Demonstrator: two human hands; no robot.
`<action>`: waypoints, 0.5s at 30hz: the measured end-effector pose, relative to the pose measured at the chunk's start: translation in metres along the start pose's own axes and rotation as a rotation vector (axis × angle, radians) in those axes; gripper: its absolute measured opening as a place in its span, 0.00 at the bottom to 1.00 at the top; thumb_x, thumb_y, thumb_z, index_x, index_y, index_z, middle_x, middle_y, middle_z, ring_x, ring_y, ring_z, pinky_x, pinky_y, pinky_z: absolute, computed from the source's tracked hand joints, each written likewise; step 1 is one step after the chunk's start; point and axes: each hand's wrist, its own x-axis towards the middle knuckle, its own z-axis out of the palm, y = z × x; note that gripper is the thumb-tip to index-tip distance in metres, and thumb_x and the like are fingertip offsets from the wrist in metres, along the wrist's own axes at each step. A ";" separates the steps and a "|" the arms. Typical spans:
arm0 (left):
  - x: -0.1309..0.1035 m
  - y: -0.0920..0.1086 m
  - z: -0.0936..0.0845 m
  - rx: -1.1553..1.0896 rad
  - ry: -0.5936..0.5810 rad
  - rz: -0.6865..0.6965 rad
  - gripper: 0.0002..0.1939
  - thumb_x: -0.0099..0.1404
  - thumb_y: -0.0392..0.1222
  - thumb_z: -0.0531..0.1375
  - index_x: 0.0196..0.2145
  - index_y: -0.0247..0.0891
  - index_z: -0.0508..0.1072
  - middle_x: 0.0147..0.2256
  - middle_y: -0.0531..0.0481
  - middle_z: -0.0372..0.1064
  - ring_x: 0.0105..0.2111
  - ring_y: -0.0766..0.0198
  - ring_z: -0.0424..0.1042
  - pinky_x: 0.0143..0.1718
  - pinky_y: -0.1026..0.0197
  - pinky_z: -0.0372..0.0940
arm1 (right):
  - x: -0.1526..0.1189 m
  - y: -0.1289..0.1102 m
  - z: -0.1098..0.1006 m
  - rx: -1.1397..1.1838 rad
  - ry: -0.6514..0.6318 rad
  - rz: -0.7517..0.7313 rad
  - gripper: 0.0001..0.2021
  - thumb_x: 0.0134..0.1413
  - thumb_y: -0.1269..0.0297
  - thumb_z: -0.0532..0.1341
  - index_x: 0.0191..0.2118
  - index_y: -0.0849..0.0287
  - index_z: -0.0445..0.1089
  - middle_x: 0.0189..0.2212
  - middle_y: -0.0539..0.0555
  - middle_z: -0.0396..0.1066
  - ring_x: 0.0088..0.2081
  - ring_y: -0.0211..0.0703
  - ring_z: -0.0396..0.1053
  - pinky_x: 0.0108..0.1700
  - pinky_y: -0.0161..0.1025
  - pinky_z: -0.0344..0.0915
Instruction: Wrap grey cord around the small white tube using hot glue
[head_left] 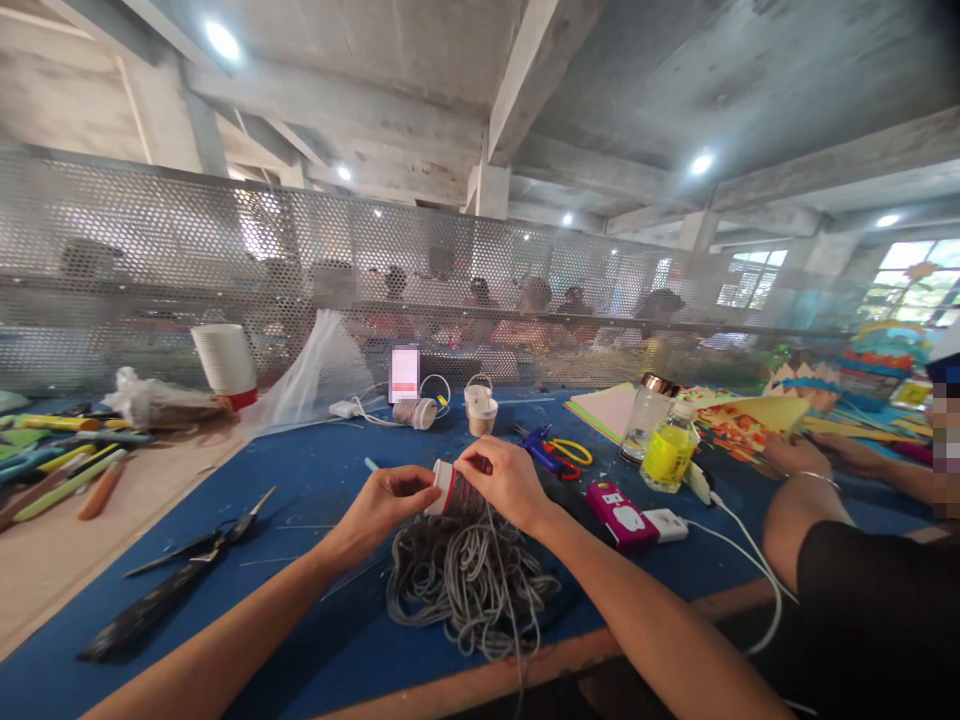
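Note:
A small paper cup, white with a red rim, lies tipped on its side between my hands. Grey-brown cord is wound around its body. My left hand grips the cup's rim end with thumb and fingers. Pinched at the wound side, my right hand holds the cord, and a strand runs down from it. Below both hands a loose heap of grey cord spreads over the blue table. Farther back are a cord-wrapped cup lying down and a small cup with a handle.
Black-handled scissors lie left. A stack of paper cups stands back left. Blue pliers, a magenta power bank, a yellow bottle and a glass jar are right. A co-worker's arm reaches in; a perforated screen stands behind.

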 end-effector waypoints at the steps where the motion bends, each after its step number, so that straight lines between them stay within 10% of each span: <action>1: 0.000 0.000 0.000 0.004 0.001 0.003 0.12 0.57 0.47 0.63 0.31 0.34 0.76 0.29 0.49 0.74 0.30 0.62 0.69 0.33 0.62 0.62 | 0.000 0.000 0.000 -0.002 -0.001 0.000 0.06 0.58 0.63 0.60 0.32 0.56 0.70 0.29 0.48 0.71 0.31 0.35 0.67 0.35 0.31 0.59; 15: 0.000 0.001 0.001 -0.006 0.015 -0.015 0.11 0.56 0.47 0.64 0.30 0.34 0.77 0.27 0.51 0.73 0.28 0.63 0.69 0.31 0.64 0.61 | 0.000 0.000 0.000 0.002 -0.004 0.003 0.07 0.58 0.61 0.59 0.32 0.56 0.71 0.29 0.49 0.71 0.31 0.36 0.68 0.35 0.31 0.60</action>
